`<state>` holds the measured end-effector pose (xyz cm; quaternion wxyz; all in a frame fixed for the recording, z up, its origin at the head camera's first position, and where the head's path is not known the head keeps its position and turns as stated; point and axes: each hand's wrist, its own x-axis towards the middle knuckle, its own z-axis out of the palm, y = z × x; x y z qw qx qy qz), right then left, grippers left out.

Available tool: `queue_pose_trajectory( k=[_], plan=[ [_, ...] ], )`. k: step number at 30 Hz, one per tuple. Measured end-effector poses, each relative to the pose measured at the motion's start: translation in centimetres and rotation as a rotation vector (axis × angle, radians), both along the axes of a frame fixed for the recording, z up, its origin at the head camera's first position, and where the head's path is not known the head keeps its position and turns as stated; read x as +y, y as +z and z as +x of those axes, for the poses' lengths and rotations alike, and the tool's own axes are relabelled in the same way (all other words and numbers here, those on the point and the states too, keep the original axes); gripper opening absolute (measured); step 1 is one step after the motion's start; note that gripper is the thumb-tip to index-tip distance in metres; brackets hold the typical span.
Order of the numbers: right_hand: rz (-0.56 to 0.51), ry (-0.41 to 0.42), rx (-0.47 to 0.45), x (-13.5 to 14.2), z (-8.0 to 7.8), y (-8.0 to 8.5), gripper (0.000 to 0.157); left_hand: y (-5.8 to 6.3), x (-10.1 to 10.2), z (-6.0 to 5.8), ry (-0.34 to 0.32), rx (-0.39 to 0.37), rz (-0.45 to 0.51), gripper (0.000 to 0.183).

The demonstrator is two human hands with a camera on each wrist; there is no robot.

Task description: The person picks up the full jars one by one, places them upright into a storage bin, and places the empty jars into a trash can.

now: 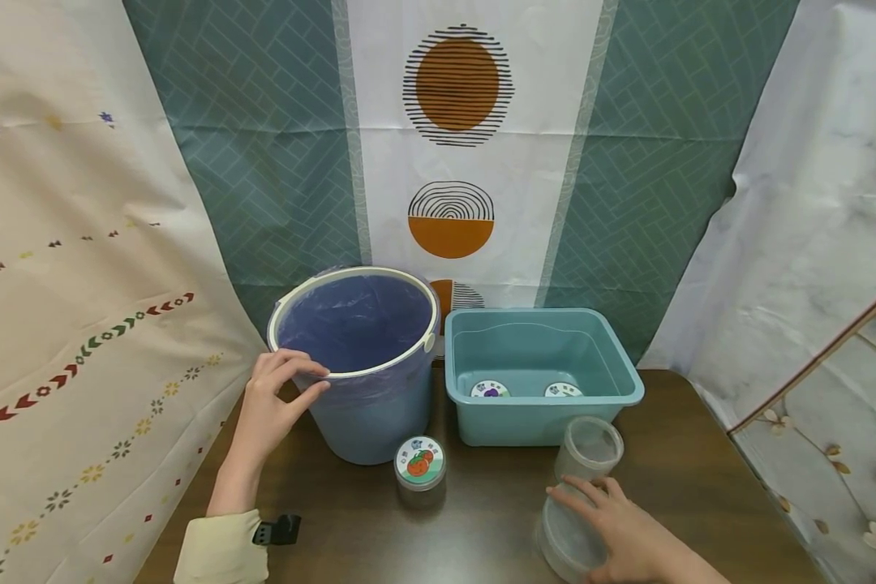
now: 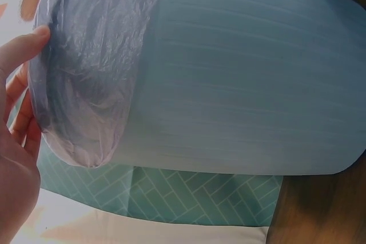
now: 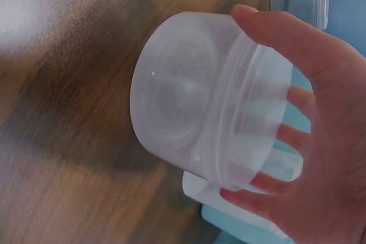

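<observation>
My left hand (image 1: 273, 397) pinches the near-left rim of a blue bin (image 1: 380, 422) lined with a thin clear plastic bag (image 2: 97, 72). In the left wrist view the thumb lies outside the rim and the other fingertips go out of sight behind it. My right hand (image 1: 631, 527) is spread over a translucent round plastic jar (image 3: 177, 78) and grips it around its ridged upper edge. Through the jar's wall several of the fingers show. Just behind it stands a second translucent jar (image 1: 591, 444), close to the teal basin.
A teal rectangular basin (image 1: 547, 422) right of the bin contains two round labelled lids (image 1: 490, 389). A jar with a tomato-like picture on its lid (image 1: 419, 462) stands on the brown wooden table (image 1: 482, 519), in front of the bin. Patterned cloths (image 1: 285, 146) hang around the table.
</observation>
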<state>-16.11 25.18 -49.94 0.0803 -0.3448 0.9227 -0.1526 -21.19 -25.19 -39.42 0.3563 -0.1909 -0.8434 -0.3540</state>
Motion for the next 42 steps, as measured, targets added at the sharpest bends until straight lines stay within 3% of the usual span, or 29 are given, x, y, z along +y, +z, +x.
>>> queue_pose_trajectory(
  k=[4,9,17,30,42],
  plan=[
    [0.01,-0.021,-0.126,-0.3,-0.1,0.3,0.106,0.0,-0.1,0.0,-0.001,0.006,0.003,0.031],
    [0.037,-0.04,-0.143,-0.7,-0.2,0.5,0.103,0.0,-0.1,0.0,-0.003,0.001,-0.005,0.03],
    [0.067,0.006,0.035,-1.5,0.0,0.7,0.104,0.1,-0.1,0.1,0.0,0.004,-0.007,0.03],
    [0.111,0.082,0.141,-2.4,-0.4,0.9,0.104,0.1,-0.1,0.2,0.003,-0.001,-0.003,0.029],
    [0.251,0.164,0.17,-4.9,-1.8,4.1,0.111,0.4,-0.2,-0.1,-0.004,0.019,-0.052,0.027]
  ],
)
